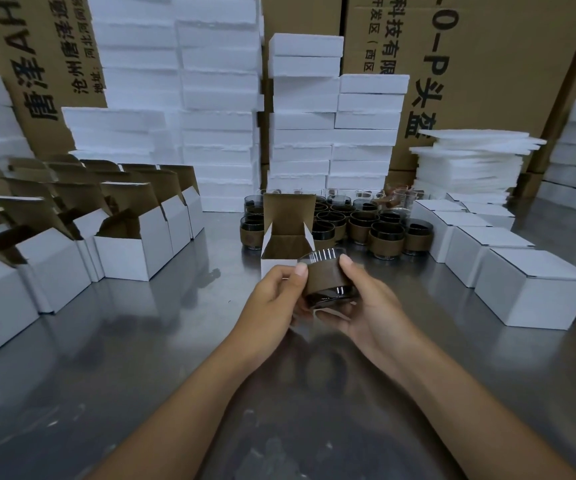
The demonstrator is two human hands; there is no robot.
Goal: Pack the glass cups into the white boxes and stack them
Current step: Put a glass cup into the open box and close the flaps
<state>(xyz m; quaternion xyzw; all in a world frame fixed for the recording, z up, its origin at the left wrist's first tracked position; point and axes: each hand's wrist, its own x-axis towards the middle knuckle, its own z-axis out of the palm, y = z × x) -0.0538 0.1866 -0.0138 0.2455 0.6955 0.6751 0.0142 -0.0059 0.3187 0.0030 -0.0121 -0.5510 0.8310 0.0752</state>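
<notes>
Fingers of my left hand [274, 296] and right hand [366, 303] clasp a brown-sleeved dark glass cup [326, 277] before the open white cardboard box [276, 266] at the middle of the steel bench [141, 341]; I should lower it in level.

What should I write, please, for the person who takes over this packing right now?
Left grip and right grip both hold one sleeved glass cup, just in front of the open white box.
Done: closed boxes stand on the right, unstacked.
To do: put this cup in, close the box, pack the cups behind into the open boxes on the left, stack.
</notes>
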